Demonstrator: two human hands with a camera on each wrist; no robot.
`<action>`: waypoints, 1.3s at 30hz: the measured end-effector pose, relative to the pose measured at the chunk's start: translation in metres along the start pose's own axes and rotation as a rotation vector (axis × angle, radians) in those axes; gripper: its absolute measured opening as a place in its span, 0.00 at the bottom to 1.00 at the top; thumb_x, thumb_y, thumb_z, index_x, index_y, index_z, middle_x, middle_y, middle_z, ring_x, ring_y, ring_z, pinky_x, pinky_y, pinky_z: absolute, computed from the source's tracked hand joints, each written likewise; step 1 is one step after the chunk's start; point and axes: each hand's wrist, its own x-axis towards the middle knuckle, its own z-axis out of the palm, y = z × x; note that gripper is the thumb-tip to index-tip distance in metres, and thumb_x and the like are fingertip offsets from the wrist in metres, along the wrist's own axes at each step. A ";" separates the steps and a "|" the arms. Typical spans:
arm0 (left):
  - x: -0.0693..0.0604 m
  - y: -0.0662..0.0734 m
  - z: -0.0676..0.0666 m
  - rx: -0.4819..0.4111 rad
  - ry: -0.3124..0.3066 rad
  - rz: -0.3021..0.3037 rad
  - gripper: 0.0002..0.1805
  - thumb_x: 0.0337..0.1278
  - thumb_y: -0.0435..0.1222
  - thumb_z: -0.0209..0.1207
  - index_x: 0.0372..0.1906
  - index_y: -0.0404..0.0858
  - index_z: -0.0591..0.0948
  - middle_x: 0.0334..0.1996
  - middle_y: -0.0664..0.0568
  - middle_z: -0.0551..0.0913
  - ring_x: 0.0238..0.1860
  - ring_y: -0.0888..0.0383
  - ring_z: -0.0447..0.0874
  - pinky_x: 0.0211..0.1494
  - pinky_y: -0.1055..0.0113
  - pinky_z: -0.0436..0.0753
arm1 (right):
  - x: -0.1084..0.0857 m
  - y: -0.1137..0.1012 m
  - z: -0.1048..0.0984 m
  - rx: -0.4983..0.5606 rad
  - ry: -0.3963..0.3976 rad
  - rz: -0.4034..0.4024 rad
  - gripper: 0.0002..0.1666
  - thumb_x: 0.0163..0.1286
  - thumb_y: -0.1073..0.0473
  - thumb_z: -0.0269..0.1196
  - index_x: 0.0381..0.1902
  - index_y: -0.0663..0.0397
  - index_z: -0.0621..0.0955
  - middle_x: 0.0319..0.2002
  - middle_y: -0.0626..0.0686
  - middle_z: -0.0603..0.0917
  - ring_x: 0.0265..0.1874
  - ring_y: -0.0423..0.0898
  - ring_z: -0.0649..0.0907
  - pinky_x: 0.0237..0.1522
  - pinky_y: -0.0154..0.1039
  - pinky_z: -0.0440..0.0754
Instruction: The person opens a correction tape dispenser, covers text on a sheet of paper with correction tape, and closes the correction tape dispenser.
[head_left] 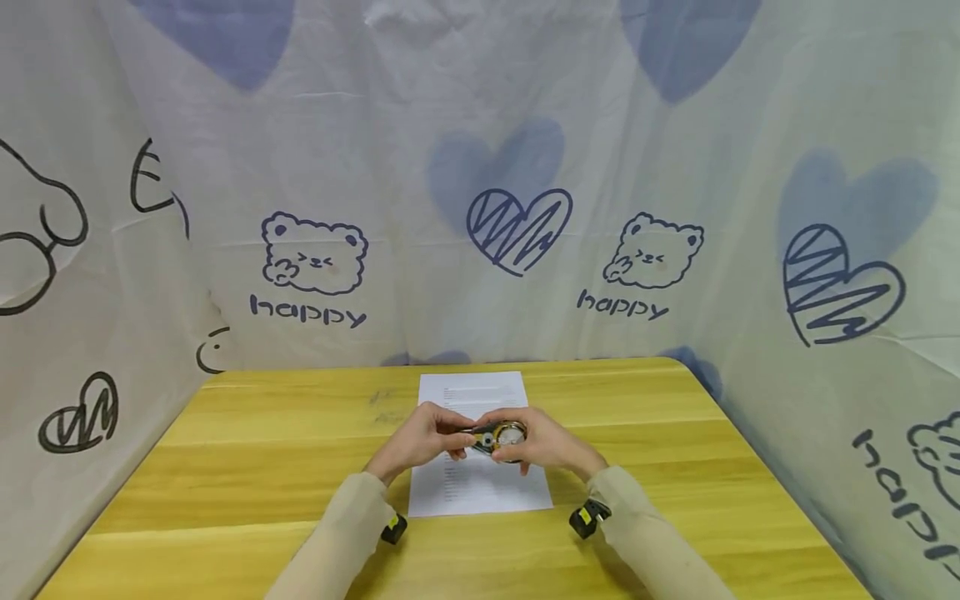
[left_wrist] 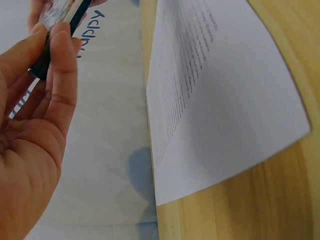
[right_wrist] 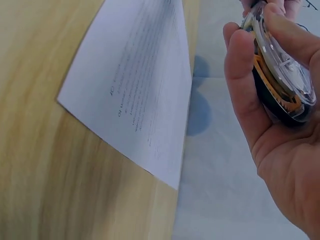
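Above a printed sheet of paper (head_left: 487, 492), both hands hold what looks like a correction tape dispenser (head_left: 511, 435). Its see-through cover, dark base and orange inner parts show in the right wrist view. My left hand (head_left: 415, 440) pinches the narrow end between thumb and fingers. The round, wide end is gripped by my right hand (head_left: 553, 446), thumb on the clear cover (right_wrist: 292, 75) and fingers beneath the base. In the left wrist view the dispenser's dark end (left_wrist: 41, 65) sticks out between the fingers; the rest is partly hidden.
The paper lies flat on a yellow wood-grain table (head_left: 285, 467). A pale curtain (head_left: 405, 275) with hearts and bear drawings hangs behind the table and along both sides. A small black wrist device (head_left: 588, 518) sits at each sleeve.
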 end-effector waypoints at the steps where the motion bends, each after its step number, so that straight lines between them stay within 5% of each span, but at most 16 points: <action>1: 0.001 0.000 0.000 -0.004 0.009 0.001 0.14 0.60 0.36 0.65 0.50 0.38 0.86 0.37 0.37 0.88 0.32 0.40 0.87 0.40 0.42 0.85 | 0.000 0.000 0.000 0.004 0.006 0.002 0.27 0.64 0.56 0.69 0.59 0.26 0.78 0.55 0.49 0.81 0.31 0.65 0.84 0.25 0.60 0.84; 12: -0.001 0.001 0.000 -0.094 0.035 -0.032 0.16 0.61 0.35 0.64 0.52 0.34 0.84 0.40 0.42 0.88 0.32 0.53 0.89 0.46 0.40 0.84 | 0.001 0.000 0.000 0.046 0.021 0.009 0.28 0.64 0.56 0.69 0.60 0.27 0.77 0.53 0.51 0.82 0.33 0.67 0.85 0.25 0.62 0.84; 25: -0.002 0.003 -0.005 -0.105 0.148 -0.095 0.16 0.60 0.33 0.65 0.52 0.31 0.84 0.38 0.40 0.88 0.34 0.45 0.89 0.45 0.47 0.87 | -0.003 0.007 -0.006 0.070 0.059 0.015 0.31 0.63 0.56 0.70 0.64 0.38 0.76 0.60 0.56 0.78 0.35 0.67 0.85 0.25 0.62 0.83; 31: -0.003 0.005 -0.007 -0.022 0.221 -0.131 0.15 0.60 0.34 0.65 0.51 0.33 0.84 0.35 0.44 0.88 0.34 0.44 0.89 0.41 0.55 0.88 | -0.005 0.012 -0.010 0.049 0.110 0.037 0.32 0.62 0.58 0.71 0.64 0.38 0.76 0.56 0.57 0.81 0.30 0.66 0.85 0.23 0.59 0.84; 39: -0.004 0.005 -0.012 0.240 0.288 -0.175 0.13 0.59 0.34 0.65 0.47 0.34 0.83 0.33 0.46 0.86 0.32 0.48 0.88 0.40 0.55 0.87 | -0.006 0.018 -0.013 0.040 0.216 0.135 0.31 0.58 0.58 0.73 0.58 0.44 0.74 0.51 0.63 0.78 0.29 0.51 0.83 0.23 0.57 0.85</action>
